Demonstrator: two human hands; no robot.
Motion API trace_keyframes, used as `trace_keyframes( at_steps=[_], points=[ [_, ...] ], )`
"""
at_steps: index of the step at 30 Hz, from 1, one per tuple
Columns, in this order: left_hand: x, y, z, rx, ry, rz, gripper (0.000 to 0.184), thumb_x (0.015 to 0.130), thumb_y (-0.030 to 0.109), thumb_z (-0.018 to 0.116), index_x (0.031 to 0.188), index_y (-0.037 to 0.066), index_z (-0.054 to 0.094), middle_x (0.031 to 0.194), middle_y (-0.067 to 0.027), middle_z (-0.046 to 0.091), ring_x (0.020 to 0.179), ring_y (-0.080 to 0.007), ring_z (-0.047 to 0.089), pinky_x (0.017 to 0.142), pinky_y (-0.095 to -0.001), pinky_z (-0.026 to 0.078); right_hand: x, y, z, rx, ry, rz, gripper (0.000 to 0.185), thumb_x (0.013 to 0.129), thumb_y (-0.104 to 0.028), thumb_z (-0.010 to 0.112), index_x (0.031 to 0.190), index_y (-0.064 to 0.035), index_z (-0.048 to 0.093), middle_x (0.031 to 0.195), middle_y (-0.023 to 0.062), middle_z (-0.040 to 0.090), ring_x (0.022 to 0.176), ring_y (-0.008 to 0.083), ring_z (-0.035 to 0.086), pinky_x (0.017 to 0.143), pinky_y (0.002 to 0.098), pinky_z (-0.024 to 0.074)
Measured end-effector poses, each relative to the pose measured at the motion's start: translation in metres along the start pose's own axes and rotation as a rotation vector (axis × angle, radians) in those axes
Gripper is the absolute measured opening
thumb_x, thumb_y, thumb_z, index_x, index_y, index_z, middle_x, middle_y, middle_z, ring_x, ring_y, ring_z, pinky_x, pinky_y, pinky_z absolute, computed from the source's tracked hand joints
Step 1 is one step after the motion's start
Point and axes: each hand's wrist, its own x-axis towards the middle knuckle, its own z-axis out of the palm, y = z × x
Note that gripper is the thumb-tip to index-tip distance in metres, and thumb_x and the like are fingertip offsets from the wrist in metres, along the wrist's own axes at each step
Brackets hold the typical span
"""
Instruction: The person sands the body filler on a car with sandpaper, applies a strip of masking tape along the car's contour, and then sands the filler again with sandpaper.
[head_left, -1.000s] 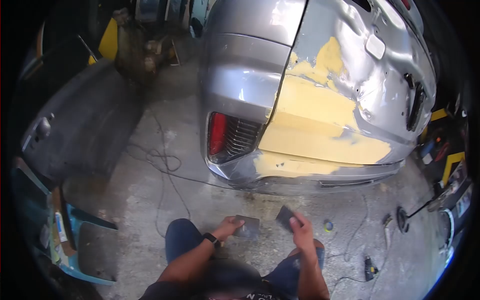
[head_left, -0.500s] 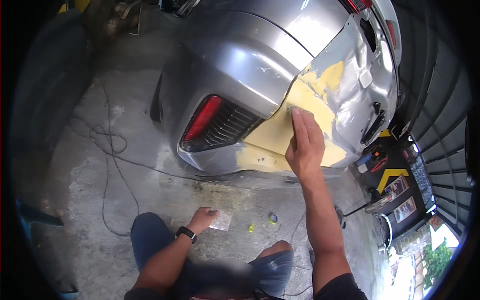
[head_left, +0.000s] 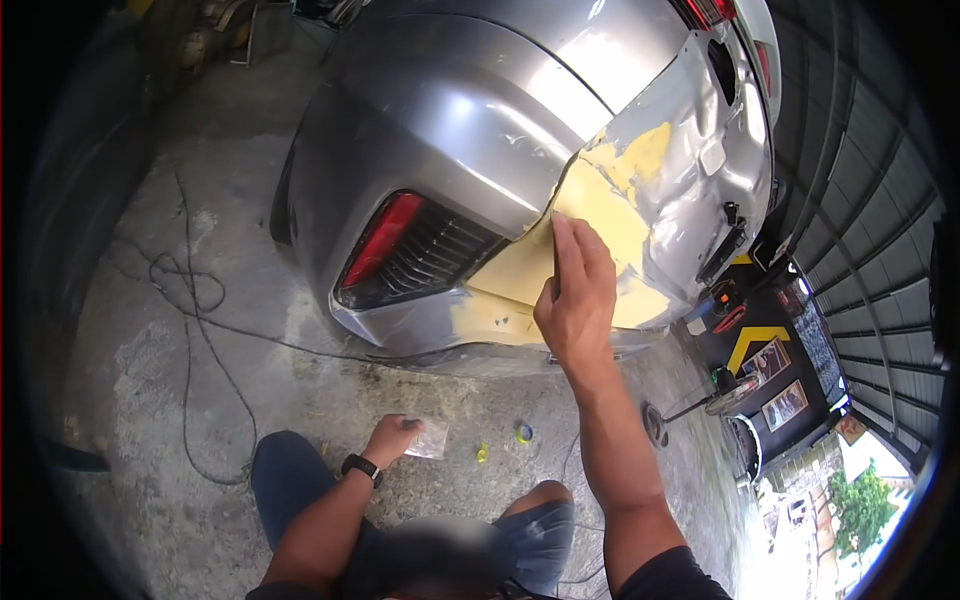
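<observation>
My right hand [head_left: 580, 295] grips a thin, dark flat pad [head_left: 557, 245], its edge against the yellow filler [head_left: 600, 200] on the rear panel of a silver car [head_left: 450, 110]. My fingers cover most of the pad. The filler spreads beside the panel seam and below it, with thin smears on the bare metal. Low over the floor, my left hand [head_left: 393, 437] is closed on the edge of a pale, shiny flat sheet [head_left: 428, 440]. A black watch is on that wrist.
A red light [head_left: 383, 238] with a black grille is left of the filler. On the concrete floor lie a blue-rimmed lid [head_left: 524, 433], a small yellow item [head_left: 483, 453] and a looped dark cable [head_left: 190, 290]. A stand fan [head_left: 730, 395] is at right.
The view has shifted, so the car appears farther left. My right hand and the pad have moved slightly left over the filler, closer to the seam. My left hand keeps its hold.
</observation>
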Motion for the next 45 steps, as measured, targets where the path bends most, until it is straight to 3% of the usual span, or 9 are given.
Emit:
trace_keyframes(
  at_steps=[10, 12, 19, 21, 28, 40, 42, 45],
  points=[
    [-0.004, 0.006, -0.008, -0.034, 0.043, -0.031, 0.036, 0.091, 0.031, 0.073, 0.094, -0.005, 0.072, 0.079, -0.0106, 0.071, 0.070, -0.0192, 0.063, 0.067, -0.0381, 0.048, 0.005, -0.008, 0.000, 0.006, -0.003, 0.030, 0.060, 0.070, 0.014, 0.054, 0.130, 0.0056, 0.056, 0.120, 0.0227, 0.060, 0.103, 0.0421, 0.059, 0.087, 0.0475, 0.0486],
    [-0.003, 0.005, -0.009, -0.050, 0.025, -0.041, 0.036, 0.091, 0.030, 0.072, 0.095, -0.006, 0.072, 0.081, -0.0109, 0.071, 0.071, -0.0190, 0.063, 0.067, -0.0378, 0.048, 0.008, -0.007, 0.001, 0.052, 0.008, 0.067, 0.065, 0.070, 0.018, 0.053, 0.134, 0.0038, 0.057, 0.126, 0.0224, 0.060, 0.117, 0.0408, 0.059, 0.100, 0.0457, 0.0489],
    [-0.007, 0.011, -0.015, 0.002, 0.024, -0.097, 0.036, 0.092, 0.030, 0.072, 0.093, -0.006, 0.071, 0.078, -0.0125, 0.070, 0.070, -0.0200, 0.063, 0.067, -0.0382, 0.048, 0.002, -0.014, 0.003, -0.009, 0.007, 0.091, 0.064, 0.070, 0.017, 0.054, 0.133, 0.0045, 0.057, 0.126, 0.0230, 0.060, 0.118, 0.0409, 0.059, 0.101, 0.0456, 0.0484],
    [-0.006, 0.006, -0.011, -0.006, 0.021, -0.078, 0.036, 0.092, 0.031, 0.072, 0.093, -0.005, 0.071, 0.077, -0.0126, 0.070, 0.070, -0.0202, 0.063, 0.067, -0.0385, 0.048, 0.008, -0.017, 0.002, 0.015, 0.012, 0.072, 0.058, 0.074, 0.013, 0.056, 0.132, 0.0065, 0.054, 0.123, 0.0237, 0.059, 0.109, 0.0426, 0.058, 0.093, 0.0490, 0.0477],
    [-0.007, 0.004, -0.014, 0.055, 0.036, -0.033, 0.036, 0.093, 0.031, 0.070, 0.091, -0.005, 0.070, 0.075, -0.0121, 0.068, 0.068, -0.0210, 0.062, 0.066, -0.0392, 0.047, 0.009, -0.019, 0.005, -0.006, 0.038, 0.045, 0.057, 0.076, 0.012, 0.055, 0.133, 0.0084, 0.051, 0.123, 0.0243, 0.058, 0.112, 0.0429, 0.057, 0.095, 0.0486, 0.0466],
    [-0.014, 0.015, -0.021, 0.029, 0.058, -0.038, 0.038, 0.092, 0.033, 0.071, 0.098, -0.004, 0.072, 0.078, -0.0123, 0.070, 0.071, -0.0221, 0.064, 0.069, -0.0392, 0.048, 0.012, -0.019, 0.005, -0.045, 0.010, 0.074, 0.053, 0.075, 0.012, 0.055, 0.128, 0.0085, 0.054, 0.118, 0.0225, 0.058, 0.103, 0.0406, 0.057, 0.089, 0.0457, 0.0474],
    [-0.009, 0.004, -0.022, 0.033, 0.056, -0.023, 0.038, 0.092, 0.033, 0.071, 0.097, -0.004, 0.072, 0.078, -0.0122, 0.070, 0.071, -0.0221, 0.065, 0.069, -0.0392, 0.048, 0.016, -0.016, 0.007, -0.068, 0.093, 0.044, 0.051, 0.075, 0.012, 0.055, 0.126, 0.0085, 0.056, 0.114, 0.0219, 0.058, 0.102, 0.0397, 0.057, 0.088, 0.0455, 0.0475],
    [-0.003, -0.010, -0.020, 0.048, 0.042, -0.037, 0.038, 0.092, 0.033, 0.071, 0.096, -0.004, 0.072, 0.078, -0.0122, 0.071, 0.072, -0.0220, 0.065, 0.069, -0.0391, 0.048, 0.018, -0.020, 0.002, -0.043, 0.015, 0.112, 0.051, 0.075, 0.011, 0.056, 0.126, 0.0080, 0.056, 0.113, 0.0209, 0.058, 0.102, 0.0389, 0.057, 0.088, 0.0453, 0.0474]
  ],
)
